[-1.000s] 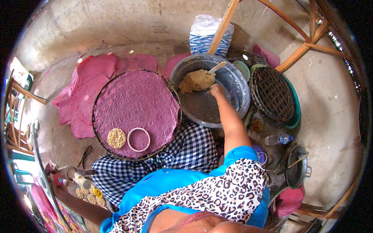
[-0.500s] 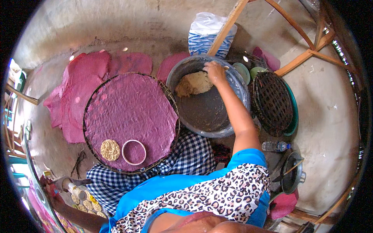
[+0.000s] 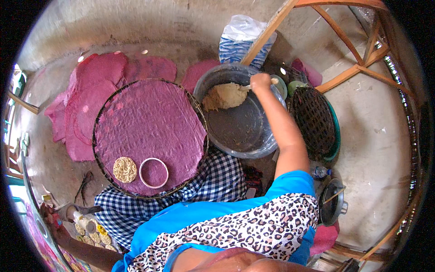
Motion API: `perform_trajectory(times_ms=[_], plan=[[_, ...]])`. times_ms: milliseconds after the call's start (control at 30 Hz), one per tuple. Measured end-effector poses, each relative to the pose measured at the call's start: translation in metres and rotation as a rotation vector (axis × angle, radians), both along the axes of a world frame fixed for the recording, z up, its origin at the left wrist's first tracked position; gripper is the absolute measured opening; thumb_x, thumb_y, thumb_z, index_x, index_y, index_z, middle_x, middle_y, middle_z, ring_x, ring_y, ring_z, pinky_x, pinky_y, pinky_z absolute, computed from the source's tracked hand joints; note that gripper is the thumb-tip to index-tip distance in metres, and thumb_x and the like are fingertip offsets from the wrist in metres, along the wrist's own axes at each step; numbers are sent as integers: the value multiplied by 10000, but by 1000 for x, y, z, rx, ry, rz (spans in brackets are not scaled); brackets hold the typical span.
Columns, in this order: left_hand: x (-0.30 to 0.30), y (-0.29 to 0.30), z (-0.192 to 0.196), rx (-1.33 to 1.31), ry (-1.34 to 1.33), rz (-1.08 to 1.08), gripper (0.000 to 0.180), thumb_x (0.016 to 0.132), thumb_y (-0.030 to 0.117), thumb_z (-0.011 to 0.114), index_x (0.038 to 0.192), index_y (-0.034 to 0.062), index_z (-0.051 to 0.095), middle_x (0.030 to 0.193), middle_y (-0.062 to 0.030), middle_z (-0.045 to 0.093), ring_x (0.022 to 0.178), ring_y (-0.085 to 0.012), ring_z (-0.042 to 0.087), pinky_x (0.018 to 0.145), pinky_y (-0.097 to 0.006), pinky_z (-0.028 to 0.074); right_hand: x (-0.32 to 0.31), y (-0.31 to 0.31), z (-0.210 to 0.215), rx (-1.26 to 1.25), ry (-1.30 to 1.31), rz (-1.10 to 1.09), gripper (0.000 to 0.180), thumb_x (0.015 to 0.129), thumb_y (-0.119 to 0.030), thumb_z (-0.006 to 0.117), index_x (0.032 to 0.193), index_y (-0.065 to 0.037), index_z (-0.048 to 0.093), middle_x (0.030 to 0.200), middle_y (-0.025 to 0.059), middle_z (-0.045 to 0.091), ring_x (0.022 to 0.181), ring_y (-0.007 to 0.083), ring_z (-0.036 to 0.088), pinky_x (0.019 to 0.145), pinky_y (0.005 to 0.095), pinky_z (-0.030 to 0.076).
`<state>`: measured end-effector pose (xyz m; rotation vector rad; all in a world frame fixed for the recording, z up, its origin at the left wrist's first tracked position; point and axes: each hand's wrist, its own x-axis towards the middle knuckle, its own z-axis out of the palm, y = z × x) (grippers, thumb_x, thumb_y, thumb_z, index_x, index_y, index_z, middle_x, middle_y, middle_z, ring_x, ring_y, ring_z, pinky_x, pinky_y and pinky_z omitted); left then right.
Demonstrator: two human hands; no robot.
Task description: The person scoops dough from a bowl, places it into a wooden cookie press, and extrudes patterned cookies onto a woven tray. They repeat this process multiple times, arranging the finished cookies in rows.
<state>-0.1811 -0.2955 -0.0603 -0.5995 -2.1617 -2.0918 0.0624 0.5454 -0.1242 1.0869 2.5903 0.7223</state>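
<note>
A plain plastered wall (image 3: 136,27) rises behind a brownish floor (image 3: 59,167) where pink sheets (image 3: 95,99) lie overlapping. A person sits there in blue-checked cloth (image 3: 219,174), a round tray (image 3: 94,140) across the lap. On its pink lining (image 3: 149,120) sit a coiled noodle disc (image 3: 125,169) and, just right of it, a white ring (image 3: 154,187).

Beyond the tray's right side, a grey basin (image 3: 258,140) holds a beige doughy heap (image 3: 226,96). The right hand (image 3: 260,82) is closed around a pale spoon (image 3: 245,88) whose front end meets the heap; the forearm hides part of the basin's rim. The left hand (image 3: 53,217) is at the far lower left, near more noodle discs (image 3: 97,236); its grip cannot be told.

A slanting wooden post (image 3: 267,38) partly blocks a white-and-blue bag (image 3: 240,47). To the right are a dark lattice basket (image 3: 315,120), a bottle (image 3: 321,172) and a black pan (image 3: 331,206).
</note>
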Motion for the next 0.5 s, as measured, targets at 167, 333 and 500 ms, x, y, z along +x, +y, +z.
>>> perform_trajectory(times_ms=[167,333,500], plan=[[1,-10,-8,64,21,36,486,874,180,476,1285,-40,341,1322,-145,377,1241,-249,339,1038,-373,245,32,16,15,48,-115,-20,201,768,-167,509,815,-113,697,845,78,667,775,227,649,597,376,498],[7,-12,-10,79,13,72,485,874,177,476,1285,-40,340,1323,-146,376,1242,-250,338,1040,-373,243,47,25,-32,8,-138,-37,185,771,-162,523,806,-115,699,847,74,669,790,227,648,619,380,502],[9,-11,-6,66,19,95,484,873,173,476,1286,-40,339,1324,-146,375,1244,-250,336,1042,-374,240,34,30,-58,-26,-166,81,193,774,-129,505,786,-112,697,829,78,668,793,231,646,691,364,487]])
